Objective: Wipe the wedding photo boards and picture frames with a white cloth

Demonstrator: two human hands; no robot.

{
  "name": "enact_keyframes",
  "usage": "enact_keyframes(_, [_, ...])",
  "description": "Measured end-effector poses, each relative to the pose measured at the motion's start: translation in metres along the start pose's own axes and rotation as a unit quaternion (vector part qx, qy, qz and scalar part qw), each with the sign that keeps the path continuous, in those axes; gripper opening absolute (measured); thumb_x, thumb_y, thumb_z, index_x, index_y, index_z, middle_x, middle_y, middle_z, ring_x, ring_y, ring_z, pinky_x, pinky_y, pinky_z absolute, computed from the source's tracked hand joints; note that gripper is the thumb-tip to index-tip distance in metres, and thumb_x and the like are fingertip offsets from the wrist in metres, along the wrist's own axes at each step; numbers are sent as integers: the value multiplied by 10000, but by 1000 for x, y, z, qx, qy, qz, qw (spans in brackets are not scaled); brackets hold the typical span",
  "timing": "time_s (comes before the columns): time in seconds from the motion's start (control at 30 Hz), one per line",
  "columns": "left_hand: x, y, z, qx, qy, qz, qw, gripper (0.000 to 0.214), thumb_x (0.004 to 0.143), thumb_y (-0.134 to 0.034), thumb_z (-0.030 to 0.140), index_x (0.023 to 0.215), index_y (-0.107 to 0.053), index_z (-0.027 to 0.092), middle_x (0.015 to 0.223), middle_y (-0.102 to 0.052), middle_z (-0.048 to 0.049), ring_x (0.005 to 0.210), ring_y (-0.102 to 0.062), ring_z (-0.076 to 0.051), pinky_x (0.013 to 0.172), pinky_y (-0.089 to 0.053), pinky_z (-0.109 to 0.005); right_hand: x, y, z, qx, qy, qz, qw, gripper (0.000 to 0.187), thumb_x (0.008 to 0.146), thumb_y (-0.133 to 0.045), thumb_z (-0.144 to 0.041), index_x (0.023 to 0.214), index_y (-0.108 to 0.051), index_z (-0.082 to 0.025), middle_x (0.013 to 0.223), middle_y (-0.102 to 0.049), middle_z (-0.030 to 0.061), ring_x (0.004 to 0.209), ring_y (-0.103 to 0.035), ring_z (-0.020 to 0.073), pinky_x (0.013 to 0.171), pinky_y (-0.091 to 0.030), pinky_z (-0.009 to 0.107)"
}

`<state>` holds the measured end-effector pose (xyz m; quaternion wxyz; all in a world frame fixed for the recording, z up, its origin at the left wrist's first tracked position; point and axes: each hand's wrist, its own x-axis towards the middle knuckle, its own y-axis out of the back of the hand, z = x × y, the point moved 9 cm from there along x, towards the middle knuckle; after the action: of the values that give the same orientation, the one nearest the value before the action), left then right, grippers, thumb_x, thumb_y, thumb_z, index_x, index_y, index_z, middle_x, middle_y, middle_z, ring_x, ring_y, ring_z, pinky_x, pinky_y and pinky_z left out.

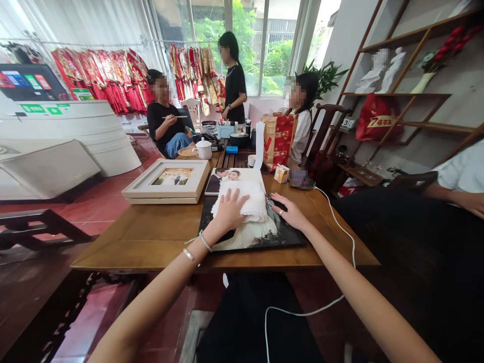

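A large dark photo print [282, 236] lies flat on the wooden table [159, 237] in front of me. A folded white cloth [245, 199] rests on its upper half. My left hand [229, 212] lies flat on the cloth's near left part, fingers spread. My right hand [287, 210] rests flat on the print just right of the cloth, fingers stretched out and a ring on one finger. Neither hand grips anything. Behind the cloth lies a smaller photo [223, 177].
A framed picture [168, 180] lies at the table's left. A small carton [281, 174], a red bag [278, 138], a white teapot [204, 148] and boxes stand farther back. Three people are at the far end. A white cable [342, 229] crosses the table's right edge. Another person's arm [459, 194] is at right.
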<state>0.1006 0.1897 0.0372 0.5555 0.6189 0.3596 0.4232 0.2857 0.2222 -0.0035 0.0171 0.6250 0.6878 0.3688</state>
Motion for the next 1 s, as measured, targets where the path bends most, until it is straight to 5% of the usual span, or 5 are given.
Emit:
enact_keyframes(0.13, [-24,4,6,-7,0,-23,1000,702,779,-599,172,1421,-333,270,1523,-252,-108,1394,-179,-357,1079,-267,-492,1,0,2,0,-1,0,1000,437,832,-573,-438,1205,-620,-213,1339,-549,106,1308,-436,256,1128,-285,475])
enact_keyframes(0.33, [-101,9,20,-20,8,-75,997,904,632,-573,29,1448,-282,285,1553,-159,-100,1412,-86,-358,1099,-240,-504,1,-1,4,5,-2,-1,1000,427,834,-579,-407,1213,-613,-214,1356,-534,98,1314,-430,248,1128,-286,469])
enact_keyframes(0.5, [-132,13,8,-20,28,-84,996,899,626,-534,17,1443,-294,309,1556,-160,-67,1415,-87,-340,1102,-259,-489,1,-1,5,12,-7,0,1000,421,835,-579,-397,1209,-619,-209,1358,-531,101,1311,-432,252,1133,-279,468])
enact_keyframes(0.8, [-48,4,-41,-26,-16,-75,997,709,765,-508,93,1432,-321,245,1523,-248,-109,1402,-183,-324,1096,-276,-492,1,-1,5,-13,3,11,1000,419,841,-570,-390,1210,-616,-198,1348,-538,115,1295,-453,251,1122,-303,470])
enact_keyframes(1.0, [-2,3,-67,-38,18,-18,999,563,864,-509,301,1406,-363,253,1482,-334,-92,1368,-271,-327,1079,-306,-491,1,-1,5,-13,5,11,1000,408,845,-567,-390,1206,-620,-209,1346,-543,101,1299,-449,243,1125,-302,462])
